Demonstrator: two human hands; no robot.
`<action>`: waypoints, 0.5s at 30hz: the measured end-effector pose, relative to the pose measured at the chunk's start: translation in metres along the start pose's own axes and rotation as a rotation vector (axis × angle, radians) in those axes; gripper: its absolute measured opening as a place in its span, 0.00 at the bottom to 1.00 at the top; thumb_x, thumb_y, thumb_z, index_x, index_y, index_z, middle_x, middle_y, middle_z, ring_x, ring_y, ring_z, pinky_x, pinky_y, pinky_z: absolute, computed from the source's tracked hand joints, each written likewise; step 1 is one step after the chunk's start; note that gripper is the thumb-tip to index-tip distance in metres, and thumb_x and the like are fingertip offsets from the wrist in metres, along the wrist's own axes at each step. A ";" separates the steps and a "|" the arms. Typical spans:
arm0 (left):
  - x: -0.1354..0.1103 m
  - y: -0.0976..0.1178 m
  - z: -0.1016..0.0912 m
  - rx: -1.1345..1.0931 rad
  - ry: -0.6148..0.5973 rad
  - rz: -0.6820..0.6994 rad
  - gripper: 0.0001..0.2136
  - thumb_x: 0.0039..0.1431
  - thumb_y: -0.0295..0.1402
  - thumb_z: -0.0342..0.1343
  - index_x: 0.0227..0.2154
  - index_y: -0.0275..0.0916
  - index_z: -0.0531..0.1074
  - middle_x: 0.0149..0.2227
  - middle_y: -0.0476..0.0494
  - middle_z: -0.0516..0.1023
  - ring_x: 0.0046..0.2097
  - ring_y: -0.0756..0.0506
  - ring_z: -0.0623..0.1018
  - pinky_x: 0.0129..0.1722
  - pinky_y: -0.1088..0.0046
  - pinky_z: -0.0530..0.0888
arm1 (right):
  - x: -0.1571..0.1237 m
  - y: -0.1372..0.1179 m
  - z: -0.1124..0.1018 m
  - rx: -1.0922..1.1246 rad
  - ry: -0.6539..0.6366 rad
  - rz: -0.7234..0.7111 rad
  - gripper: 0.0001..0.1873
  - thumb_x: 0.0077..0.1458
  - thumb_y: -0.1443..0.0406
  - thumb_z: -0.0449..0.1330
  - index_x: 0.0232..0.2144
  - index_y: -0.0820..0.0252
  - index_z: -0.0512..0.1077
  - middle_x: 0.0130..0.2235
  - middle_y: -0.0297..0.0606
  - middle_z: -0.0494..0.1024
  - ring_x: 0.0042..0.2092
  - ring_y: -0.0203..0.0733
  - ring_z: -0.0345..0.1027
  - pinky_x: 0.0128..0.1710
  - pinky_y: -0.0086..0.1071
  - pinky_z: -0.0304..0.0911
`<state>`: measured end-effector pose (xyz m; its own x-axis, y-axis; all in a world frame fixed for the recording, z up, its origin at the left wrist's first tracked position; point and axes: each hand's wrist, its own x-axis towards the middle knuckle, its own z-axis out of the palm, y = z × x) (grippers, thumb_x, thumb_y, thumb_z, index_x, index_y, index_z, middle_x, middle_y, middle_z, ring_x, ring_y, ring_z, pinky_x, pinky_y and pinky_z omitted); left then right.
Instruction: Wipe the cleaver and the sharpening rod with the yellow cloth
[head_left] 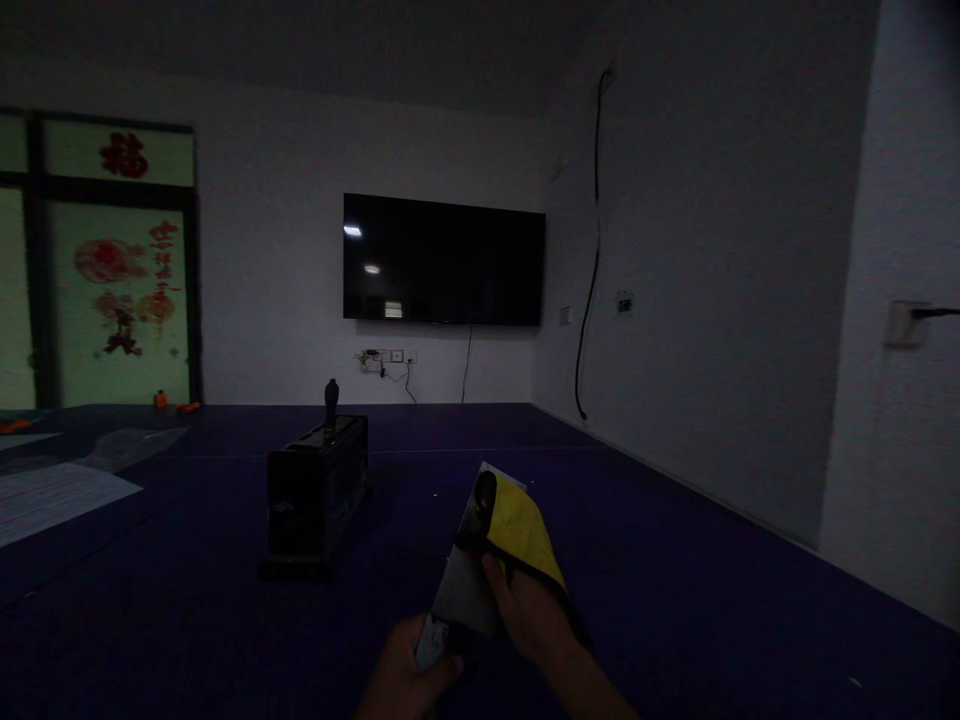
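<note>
A broad-bladed kitchen knife (459, 592) slants up and away from me, its light handle gripped in my left hand (403, 668). My right hand (534, 618) holds a yellow cloth (523, 528) with a dark edge, which is folded over the upper part of the blade. The thumb of that hand lies along the blade; its other fingers are hidden by the cloth. To the left, a black knife block (296, 500) stands upright on the dark blue surface (645, 560). One dark handle sticks up from its top. The room is dim, so fine details are hard to see.
White sheets (56, 495) and clear plastic film (131, 447) lie at the left, with small orange objects (160, 398) farther back. A television (442, 262) hangs on the far wall above sockets and cables. One black cable (595, 270) dangles down the right wall.
</note>
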<state>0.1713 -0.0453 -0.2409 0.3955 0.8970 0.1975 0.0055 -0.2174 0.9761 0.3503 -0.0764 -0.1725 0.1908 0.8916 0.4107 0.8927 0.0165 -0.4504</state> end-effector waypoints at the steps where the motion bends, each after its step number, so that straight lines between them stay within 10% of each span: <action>1: 0.001 0.000 0.000 0.004 -0.002 -0.003 0.11 0.41 0.39 0.64 0.24 0.37 0.73 0.23 0.48 0.71 0.31 0.47 0.72 0.31 0.75 0.70 | 0.000 0.000 0.000 -0.001 -0.009 0.004 0.39 0.58 0.44 0.37 0.57 0.64 0.63 0.59 0.48 0.64 0.62 0.52 0.50 0.62 0.46 0.44; 15: -0.001 0.009 0.001 -0.083 -0.009 -0.020 0.15 0.38 0.40 0.66 0.27 0.35 0.74 0.25 0.47 0.73 0.30 0.48 0.72 0.28 0.78 0.69 | -0.004 0.003 0.012 -0.043 -0.060 -0.028 0.37 0.58 0.43 0.37 0.54 0.60 0.67 0.55 0.47 0.69 0.61 0.52 0.54 0.61 0.47 0.47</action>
<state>0.1722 -0.0489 -0.2328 0.4041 0.8974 0.1770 -0.0621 -0.1661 0.9841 0.3475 -0.0744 -0.1846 0.1414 0.9167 0.3737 0.9145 0.0236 -0.4039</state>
